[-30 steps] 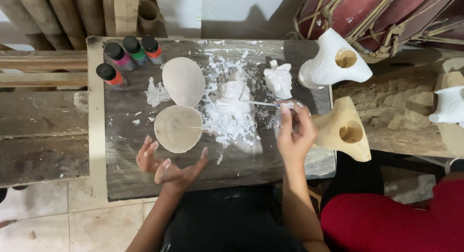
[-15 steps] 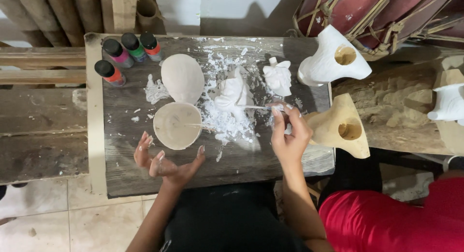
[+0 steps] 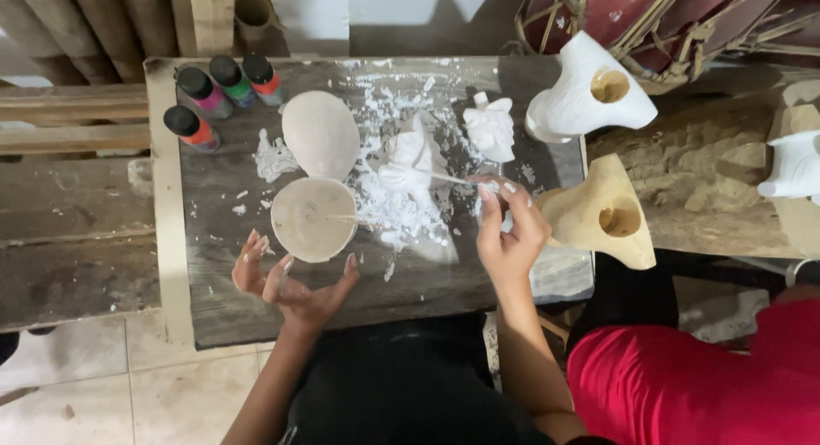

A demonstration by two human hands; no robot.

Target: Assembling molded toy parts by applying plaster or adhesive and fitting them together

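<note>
My right hand (image 3: 510, 227) pinches a thin brush (image 3: 451, 179) whose tip rests on a small white figurine (image 3: 408, 155) lying in spilled white paint on the dark wooden board (image 3: 410, 283). My left hand (image 3: 290, 283) hovers palm up with fingers spread, just below a round bowl (image 3: 313, 219) of whitish paint, holding nothing. A second white figurine (image 3: 490, 125) stands beyond the brush. A pale oval dish (image 3: 320, 133) lies above the bowl.
Several paint bottles (image 3: 218, 95) with coloured bands stand at the board's far left. A white mask-like form (image 3: 589, 95) and a tan one (image 3: 602, 210) sit to the right. A person in red (image 3: 709, 377) is at lower right. Wooden planks (image 3: 68, 137) lie to the left.
My right hand has shifted slightly left and toward the figurine with the brush. My left hand has stayed near the bowl, fingers still spread.
</note>
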